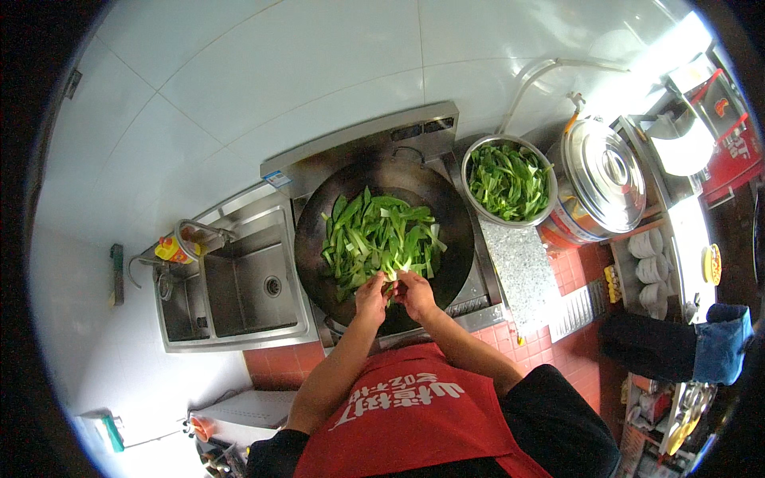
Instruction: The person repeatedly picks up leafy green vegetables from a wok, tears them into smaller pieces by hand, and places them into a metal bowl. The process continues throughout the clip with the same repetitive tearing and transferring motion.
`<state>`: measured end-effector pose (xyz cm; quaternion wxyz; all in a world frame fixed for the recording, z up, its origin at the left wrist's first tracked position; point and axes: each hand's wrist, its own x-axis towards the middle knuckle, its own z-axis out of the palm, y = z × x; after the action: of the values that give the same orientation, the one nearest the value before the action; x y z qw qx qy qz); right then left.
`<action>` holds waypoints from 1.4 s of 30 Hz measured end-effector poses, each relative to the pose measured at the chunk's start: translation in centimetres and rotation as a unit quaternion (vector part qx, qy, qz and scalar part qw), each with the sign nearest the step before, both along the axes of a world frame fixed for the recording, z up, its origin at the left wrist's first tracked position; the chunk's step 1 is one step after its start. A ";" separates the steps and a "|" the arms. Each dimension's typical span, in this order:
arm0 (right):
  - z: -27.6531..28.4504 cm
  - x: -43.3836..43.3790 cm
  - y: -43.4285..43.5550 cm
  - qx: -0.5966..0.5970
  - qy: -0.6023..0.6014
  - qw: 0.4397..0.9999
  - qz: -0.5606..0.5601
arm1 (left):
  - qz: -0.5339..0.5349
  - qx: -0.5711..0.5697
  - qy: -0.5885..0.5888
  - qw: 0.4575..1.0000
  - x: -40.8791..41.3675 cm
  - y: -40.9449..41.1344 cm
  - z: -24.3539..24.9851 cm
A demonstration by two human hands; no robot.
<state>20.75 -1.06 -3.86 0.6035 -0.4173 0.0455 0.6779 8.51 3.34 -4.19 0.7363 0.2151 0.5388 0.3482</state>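
A large dark wok [457,257] sits on a stainless-steel stove before me, with a heap of cut leafy greens [376,233] in it. Over the wok's near side, my left hand [370,299] and my right hand [416,296] meet with fingertips close together. Both pinch the pale stem end of a bunch of greens [397,254], whose leaves point away from me over the heap. Where the bunch stops and the heap starts is hard to tell. My fingers partly hide the stems. A steel bowl [468,197] full of similar greens stands right of the wok.
Left of the stove is a steel sink [245,293] with a faucet [224,235]. A speckled countertop [520,269] runs below the bowl. Behind it stands a large lidded steel pot [603,173]. Stacked white bowls [648,269] and another person [648,346] are farther right.
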 end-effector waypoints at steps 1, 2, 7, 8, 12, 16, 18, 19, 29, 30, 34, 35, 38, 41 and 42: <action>-0.3 0.2 0.0 -0.003 -0.026 1.000 0.000 | 0.011 -0.007 -0.035 0.999 0.5 -0.1 0.6; -0.5 0.3 0.0 -0.006 -0.053 0.999 0.001 | 0.016 -0.013 -0.020 1.000 0.8 0.0 0.3; -1.6 -0.1 0.4 -0.055 -0.152 0.985 -0.063 | 0.041 -0.015 0.019 0.999 -0.3 0.4 -2.5; -1.8 0.4 0.7 -0.066 -0.136 0.986 -0.076 | 0.040 -0.021 0.058 0.997 -0.8 0.5 -2.8; -2.9 2.3 0.3 -0.001 -0.273 0.957 0.101 | -0.019 0.005 0.175 0.984 -0.7 1.2 -0.7; -2.9 1.3 0.3 0.115 -0.534 0.816 0.190 | -0.065 0.067 0.217 0.972 -0.2 0.6 -0.4; -0.4 1.2 0.2 0.106 -0.553 0.795 0.224 | -0.075 0.053 0.237 0.967 -0.5 0.6 -0.7; -0.2 1.3 0.2 0.106 -0.551 0.795 0.231 | -0.070 0.052 0.226 0.970 -0.7 0.6 -0.8; -4.9 4.2 -0.7 0.037 -0.476 0.878 0.033 | -0.063 0.017 0.145 0.987 -2.6 1.0 -2.9; -4.9 4.4 -0.8 0.037 -0.497 0.866 0.031 | -0.100 0.060 0.151 0.982 -1.9 0.4 -2.5; -6.3 6.4 -0.2 -0.027 -0.692 0.706 0.145 | -0.347 0.358 0.246 0.831 -0.3 -1.1 -2.2; -5.9 6.5 0.2 -0.042 -0.738 0.655 0.157 | -0.377 0.402 0.320 0.771 -0.4 -1.5 -2.2; -2.8 6.4 2.2 -0.117 -0.707 0.660 0.224 | -0.461 0.336 0.387 0.724 -2.1 -1.0 -1.1; -1.9 4.9 4.5 -0.164 -0.694 0.651 0.260 | -0.446 0.315 0.373 0.750 -4.2 -0.8 2.5; -1.8 3.5 5.8 -0.182 -0.696 0.630 0.292 | -0.428 0.338 0.386 0.745 -5.5 -1.2 2.9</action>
<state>24.26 4.79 -5.65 0.1378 -0.8578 -0.3901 0.3049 3.05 2.14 -1.24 0.4166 0.7737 0.4754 0.0436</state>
